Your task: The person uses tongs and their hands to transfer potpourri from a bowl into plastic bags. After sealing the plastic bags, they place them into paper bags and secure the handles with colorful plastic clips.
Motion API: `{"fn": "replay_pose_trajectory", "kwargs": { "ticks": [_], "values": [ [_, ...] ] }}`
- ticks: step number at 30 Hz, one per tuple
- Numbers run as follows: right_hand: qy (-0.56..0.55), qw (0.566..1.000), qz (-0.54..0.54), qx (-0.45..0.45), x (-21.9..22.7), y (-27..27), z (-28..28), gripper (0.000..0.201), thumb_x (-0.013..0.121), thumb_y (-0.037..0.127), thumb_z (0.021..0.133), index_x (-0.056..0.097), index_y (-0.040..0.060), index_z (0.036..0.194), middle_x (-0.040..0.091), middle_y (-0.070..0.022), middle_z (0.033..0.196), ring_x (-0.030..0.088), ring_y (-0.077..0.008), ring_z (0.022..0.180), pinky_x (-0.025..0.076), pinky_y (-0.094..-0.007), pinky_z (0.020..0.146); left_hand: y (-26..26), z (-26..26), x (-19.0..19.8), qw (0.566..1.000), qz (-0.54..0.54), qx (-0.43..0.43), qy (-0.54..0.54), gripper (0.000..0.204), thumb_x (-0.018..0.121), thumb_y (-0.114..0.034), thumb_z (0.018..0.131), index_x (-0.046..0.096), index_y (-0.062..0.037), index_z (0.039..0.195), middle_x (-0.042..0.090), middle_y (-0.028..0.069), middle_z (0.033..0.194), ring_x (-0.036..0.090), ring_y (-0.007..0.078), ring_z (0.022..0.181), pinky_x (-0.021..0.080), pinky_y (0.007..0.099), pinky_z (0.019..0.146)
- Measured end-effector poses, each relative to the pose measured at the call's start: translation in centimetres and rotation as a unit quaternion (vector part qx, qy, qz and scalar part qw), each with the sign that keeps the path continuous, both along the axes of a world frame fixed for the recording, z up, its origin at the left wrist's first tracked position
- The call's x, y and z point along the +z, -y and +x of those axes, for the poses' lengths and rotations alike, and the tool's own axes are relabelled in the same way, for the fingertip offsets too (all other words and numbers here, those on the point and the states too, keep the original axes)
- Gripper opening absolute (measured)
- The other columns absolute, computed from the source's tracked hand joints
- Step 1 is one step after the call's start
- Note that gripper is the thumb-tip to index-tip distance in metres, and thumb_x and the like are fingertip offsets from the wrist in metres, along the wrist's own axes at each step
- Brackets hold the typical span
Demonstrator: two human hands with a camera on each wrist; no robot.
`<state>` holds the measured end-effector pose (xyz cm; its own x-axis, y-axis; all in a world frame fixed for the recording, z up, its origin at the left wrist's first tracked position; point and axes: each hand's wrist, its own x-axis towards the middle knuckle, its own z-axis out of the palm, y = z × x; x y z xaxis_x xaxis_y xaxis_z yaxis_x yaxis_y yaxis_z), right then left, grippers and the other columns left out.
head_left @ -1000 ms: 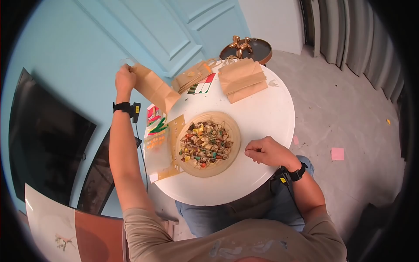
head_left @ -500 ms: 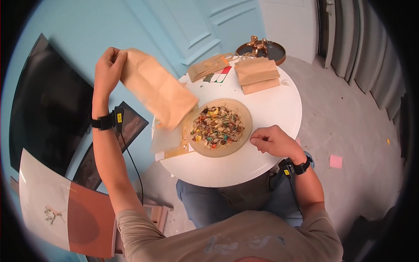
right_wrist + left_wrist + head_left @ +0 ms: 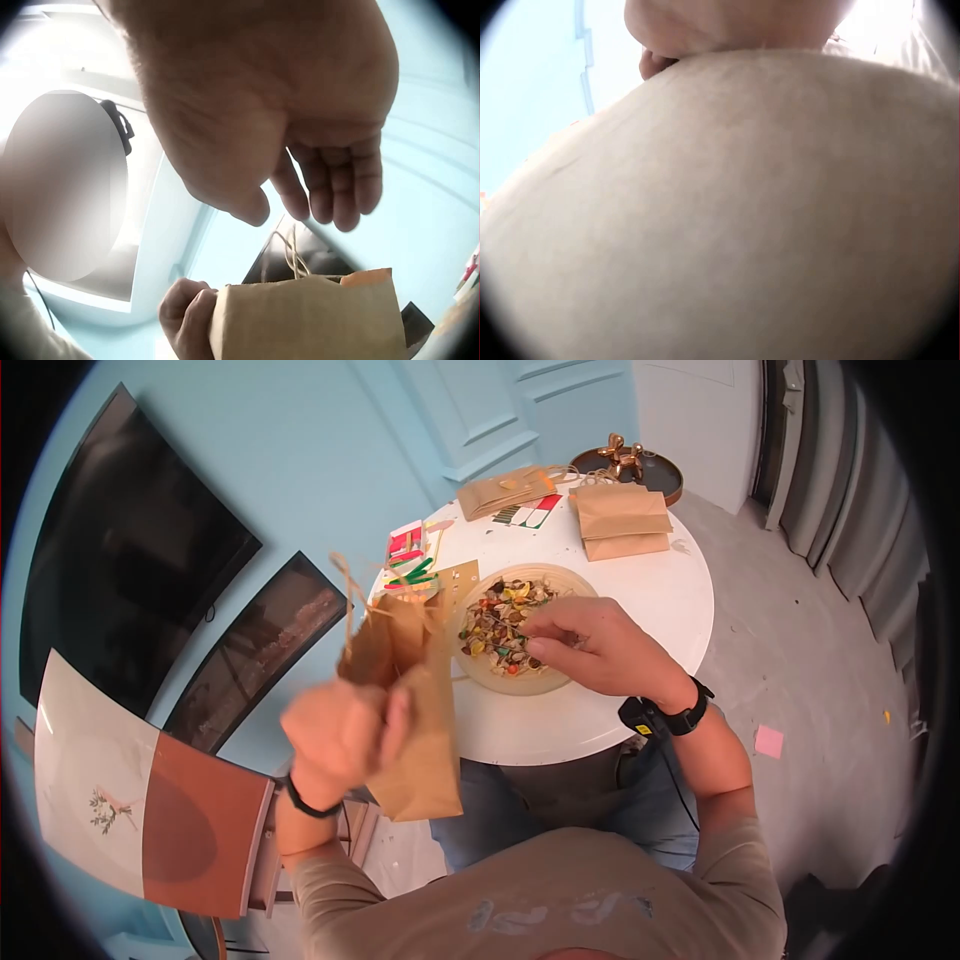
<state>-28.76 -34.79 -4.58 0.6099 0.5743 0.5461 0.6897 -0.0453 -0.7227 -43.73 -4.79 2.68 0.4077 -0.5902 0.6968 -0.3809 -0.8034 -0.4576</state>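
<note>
In the head view my left hand [image 3: 342,735] grips the side of an upright brown paper bag [image 3: 425,760] with twisted handles, its mouth gaping upward. The right wrist view shows the left fingers [image 3: 187,311] bent around the edge of the bag [image 3: 300,322], near its top. My right hand [image 3: 605,650] hovers over the right side of a wide round bowl [image 3: 500,684] heaped with dried, multicoloured bits [image 3: 500,630]. The right thumb and fingers are loosely bent with nothing between them. Close-up skin fills most of the left wrist view.
On the white round table [image 3: 640,680] lie folded paper bags [image 3: 625,515] at the back, a red-and-green card [image 3: 535,512], and coloured sticks [image 3: 410,573] at the left. A dark side table [image 3: 660,475] holds a copper balloon-dog figure [image 3: 622,457]. Screens [image 3: 120,560] line the left wall.
My left hand has brought the paper bag from the far left down close to my body, and its mouth now gapes. The right hand has moved left from the table edge to above the bowl.
</note>
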Motion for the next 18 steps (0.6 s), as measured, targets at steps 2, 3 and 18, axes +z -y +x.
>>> {"fn": "replay_pose_trajectory", "kwargs": {
  "ticks": [2,3,18],
  "values": [
    [0.081,0.995,0.062,0.018,1.5,-2.0,-0.7,0.016,0.078,0.016,0.104,0.077,0.0012,0.108,0.075,-0.0113,0.095,0.072,-0.0276,0.087,0.057,-0.0410,0.076,1.0,-1.7,-1.5,0.999,0.033,-0.027,-0.002,0.023,0.090,-0.012,0.088,0.068,-0.0073,0.082,0.050,0.0020,0.065,0.049,0.0195,0.050,0.034,0.0362,0.046],
    [0.121,0.988,0.086,0.031,2.2,-3.0,-1.0,0.013,0.079,0.013,0.102,0.077,0.0012,0.109,0.076,-0.0108,0.099,0.072,-0.0286,0.091,0.058,-0.0407,0.079,1.5,-2.5,-2.2,0.998,0.039,-0.041,-0.007,0.023,0.090,-0.013,0.088,0.068,-0.0063,0.083,0.049,0.0009,0.065,0.048,0.0180,0.050,0.033,0.0347,0.046],
    [0.150,0.976,-0.039,0.151,5.4,-5.1,-2.7,0.014,0.071,-0.002,0.091,0.075,0.0030,0.103,0.076,-0.0112,0.102,0.075,-0.0351,0.096,0.061,-0.0425,0.086,0.7,-4.9,-7.2,0.971,0.095,-0.189,0.113,0.024,0.078,-0.020,0.097,0.064,-0.0076,0.082,0.051,-0.0018,0.068,0.044,0.0137,0.058,0.024,0.0299,0.053]
  ]
}}
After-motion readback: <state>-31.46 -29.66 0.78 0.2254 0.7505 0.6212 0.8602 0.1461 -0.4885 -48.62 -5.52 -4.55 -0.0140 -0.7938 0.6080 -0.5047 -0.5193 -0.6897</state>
